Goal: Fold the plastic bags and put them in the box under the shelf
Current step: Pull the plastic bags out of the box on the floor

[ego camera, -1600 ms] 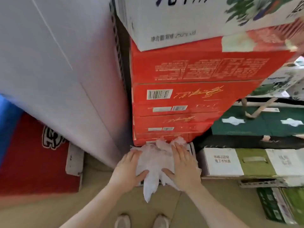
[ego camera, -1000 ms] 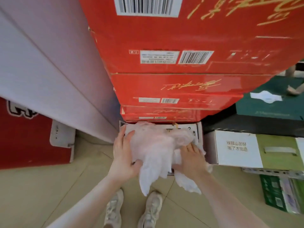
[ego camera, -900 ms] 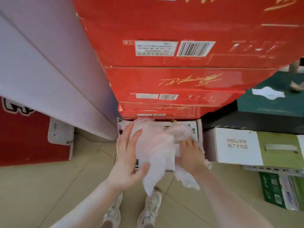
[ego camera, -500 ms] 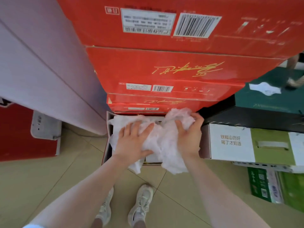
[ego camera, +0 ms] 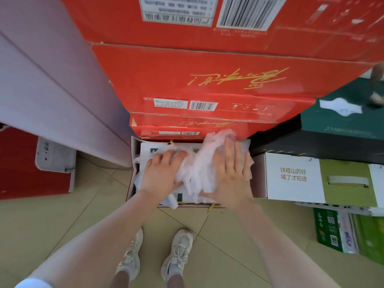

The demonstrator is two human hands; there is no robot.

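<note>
A crumpled bundle of white translucent plastic bags (ego camera: 199, 163) lies in an open box (ego camera: 133, 163) on the floor, under a tall stack of red cartons. My left hand (ego camera: 162, 173) lies on the left part of the bundle, fingers bent down onto the plastic. My right hand (ego camera: 232, 173) presses flat on the right part with straight fingers. A corner of plastic sticks up at the back by the lowest red carton. Part of the bundle is hidden under my hands.
Red cartons (ego camera: 207, 84) overhang the box from behind. A pale purple panel (ego camera: 52, 80) stands to the left, with a white power strip (ego camera: 54, 156) below it. A white and green carton (ego camera: 320, 179) sits right of the box. My shoes (ego camera: 176, 258) stand on the tiled floor.
Both hands have pushed the plastic bundle down into the box. My right hand went from gripping the bundle's top to lying flat on it. The view has dropped lower and closer.
</note>
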